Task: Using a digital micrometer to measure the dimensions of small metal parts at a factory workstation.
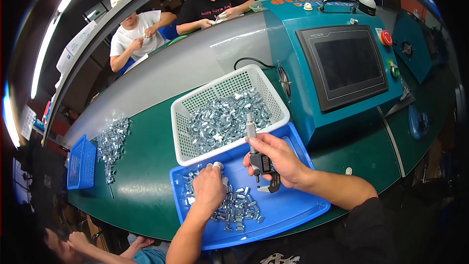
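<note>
My right hand is wrapped round a digital micrometer, its silver thimble pointing up and its black frame with the measuring gap hanging low. Below it lies the blue tray, with many small shiny metal pins heaped in its left half. My left hand is down at the tray's left part, over the pins, fingers curled inward and white covers on some fingertips. What its fingers hold, if anything, is hidden. Just behind the tray, a white perforated basket holds a large pile of similar metal parts.
A teal machine with a dark screen stands right of the basket. Further left, more metal parts lie loose on the green table beside a small blue basket. People sit across the table; another person is at the lower left.
</note>
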Demonstrator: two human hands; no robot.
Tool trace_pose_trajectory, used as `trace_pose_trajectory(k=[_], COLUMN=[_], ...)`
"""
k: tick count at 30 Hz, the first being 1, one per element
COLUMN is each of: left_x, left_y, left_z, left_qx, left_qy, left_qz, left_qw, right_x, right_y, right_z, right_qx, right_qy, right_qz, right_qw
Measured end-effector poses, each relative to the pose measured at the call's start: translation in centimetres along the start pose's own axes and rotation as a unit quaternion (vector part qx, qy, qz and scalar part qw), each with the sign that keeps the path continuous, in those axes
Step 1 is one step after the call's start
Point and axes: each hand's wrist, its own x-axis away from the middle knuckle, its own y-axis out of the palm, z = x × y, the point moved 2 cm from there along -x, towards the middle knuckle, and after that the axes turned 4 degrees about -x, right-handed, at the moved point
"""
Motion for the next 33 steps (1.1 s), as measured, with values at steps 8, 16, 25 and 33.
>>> trace_pose_trajectory(k=[8,16,25,33], left_x=[0.7,0.3,0.4,1.1], left_y=[0.4,0.0,-0.8,-0.7], left_z=[0.4,1.5,2.8,3.4], left_qx=[0.070,0.560,0.731,0.740], left_qy=[0.050,-0.017,-0.045,-0.067], left_qz=[-0.008,-0.042,-0.136,-0.151], left_qw=[0.996,0.827,0.667,0.653], right_x=[0.4,-0.1,-1.0,-0.5], right_y=[0.0,-0.4,-0.8,-1.2], right_z=[0.3,0.5,-0.2,0.3], right_qx=[0.009,-0.024,-0.066,-0.121], right_qy=[0.004,-0.023,-0.056,-0.057], right_qz=[-0.005,0.035,0.042,0.025], right_qw=[1.000,0.999,0.995,0.991])
